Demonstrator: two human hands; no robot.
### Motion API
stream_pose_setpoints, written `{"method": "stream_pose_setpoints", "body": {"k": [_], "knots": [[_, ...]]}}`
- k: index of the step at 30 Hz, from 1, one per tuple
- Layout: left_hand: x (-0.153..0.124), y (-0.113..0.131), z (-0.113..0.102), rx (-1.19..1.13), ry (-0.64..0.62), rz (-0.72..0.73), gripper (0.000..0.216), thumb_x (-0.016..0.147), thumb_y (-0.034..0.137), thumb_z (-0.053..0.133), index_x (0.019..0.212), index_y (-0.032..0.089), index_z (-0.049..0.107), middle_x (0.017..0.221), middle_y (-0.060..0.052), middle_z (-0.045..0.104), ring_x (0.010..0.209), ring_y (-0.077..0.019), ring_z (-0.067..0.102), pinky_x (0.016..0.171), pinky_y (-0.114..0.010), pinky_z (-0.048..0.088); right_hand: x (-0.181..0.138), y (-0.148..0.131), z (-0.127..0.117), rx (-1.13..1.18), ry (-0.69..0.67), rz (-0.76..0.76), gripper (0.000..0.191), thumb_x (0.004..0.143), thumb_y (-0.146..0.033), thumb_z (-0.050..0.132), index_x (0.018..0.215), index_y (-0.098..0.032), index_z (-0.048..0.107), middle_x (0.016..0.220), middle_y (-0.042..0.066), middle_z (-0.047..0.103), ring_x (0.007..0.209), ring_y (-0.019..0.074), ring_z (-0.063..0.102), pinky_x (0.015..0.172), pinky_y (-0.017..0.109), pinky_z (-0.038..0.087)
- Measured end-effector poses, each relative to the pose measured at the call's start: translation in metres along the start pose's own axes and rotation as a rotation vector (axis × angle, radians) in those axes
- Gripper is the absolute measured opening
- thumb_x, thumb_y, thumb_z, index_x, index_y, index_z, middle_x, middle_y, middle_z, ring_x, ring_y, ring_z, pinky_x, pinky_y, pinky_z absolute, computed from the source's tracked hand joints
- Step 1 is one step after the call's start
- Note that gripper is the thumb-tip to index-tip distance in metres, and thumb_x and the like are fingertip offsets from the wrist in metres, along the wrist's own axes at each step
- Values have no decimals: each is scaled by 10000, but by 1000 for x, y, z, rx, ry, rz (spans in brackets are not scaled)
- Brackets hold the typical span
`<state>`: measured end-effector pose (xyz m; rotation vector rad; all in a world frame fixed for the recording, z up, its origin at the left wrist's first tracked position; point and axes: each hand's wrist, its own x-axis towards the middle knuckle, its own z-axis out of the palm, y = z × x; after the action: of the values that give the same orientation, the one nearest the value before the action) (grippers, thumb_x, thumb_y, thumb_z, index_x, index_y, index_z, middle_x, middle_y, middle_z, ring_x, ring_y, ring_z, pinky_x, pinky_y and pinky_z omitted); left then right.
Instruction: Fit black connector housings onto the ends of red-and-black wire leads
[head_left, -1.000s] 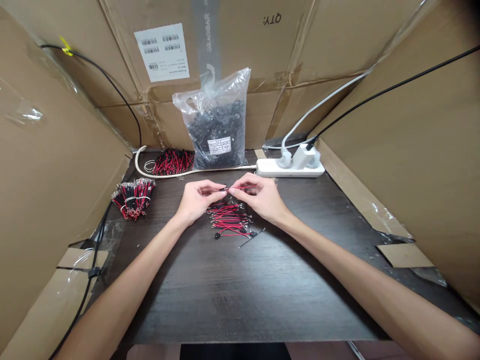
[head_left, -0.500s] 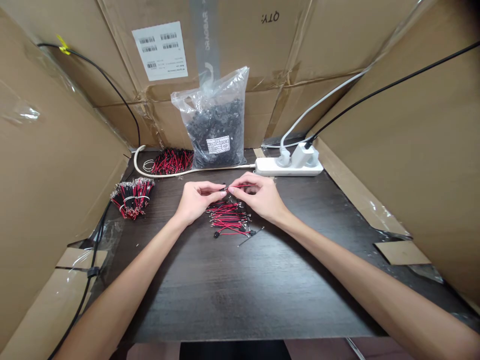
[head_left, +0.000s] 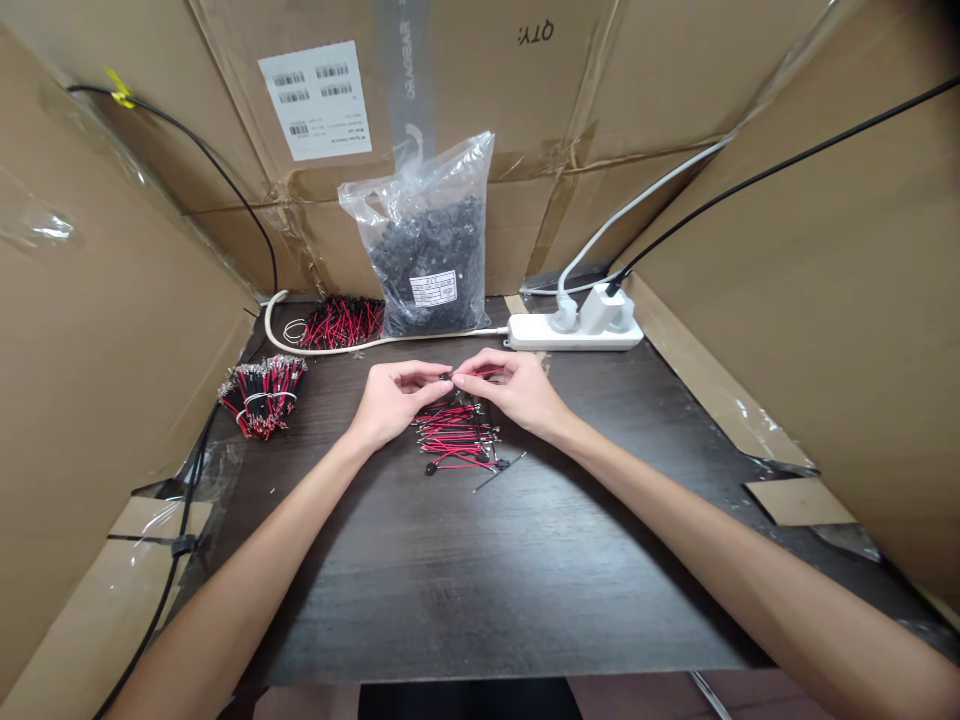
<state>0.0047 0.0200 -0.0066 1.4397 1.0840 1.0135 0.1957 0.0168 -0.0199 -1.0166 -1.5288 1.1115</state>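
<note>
My left hand (head_left: 394, 398) and my right hand (head_left: 512, 390) meet fingertip to fingertip above the dark table (head_left: 480, 580). Between them they pinch a short red-and-black wire (head_left: 480, 374) with a small black part (head_left: 446, 376) at its left end. The left fingers close on the black part, the right fingers on the wire. Right below the hands lies a loose pile of red-and-black wires (head_left: 456, 438) with small black ends.
A clear bag of black parts (head_left: 430, 245) leans on the back cardboard wall. Two bundles of red-and-black wires (head_left: 262, 393) (head_left: 341, 322) lie at the left. A white power strip (head_left: 576, 330) with plugs sits at the back right. Cardboard walls enclose three sides.
My hands have moved slightly closer together, and the right fingers have slid left along the wire toward the black part. Nothing else has moved.
</note>
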Motion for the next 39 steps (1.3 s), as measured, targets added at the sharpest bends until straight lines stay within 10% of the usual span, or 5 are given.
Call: {"method": "stream_pose_setpoints", "body": {"k": [39], "knots": [[-2,7,-1,-42,39,-34,300,567,306,877,803,150,777,767,-72,760,678,-156,674,707,-292,545,1,-3,-1,24,-67,109,237,751,-422,741,794,-189,754,844,65,754,782,197,644,785,365,483]]}}
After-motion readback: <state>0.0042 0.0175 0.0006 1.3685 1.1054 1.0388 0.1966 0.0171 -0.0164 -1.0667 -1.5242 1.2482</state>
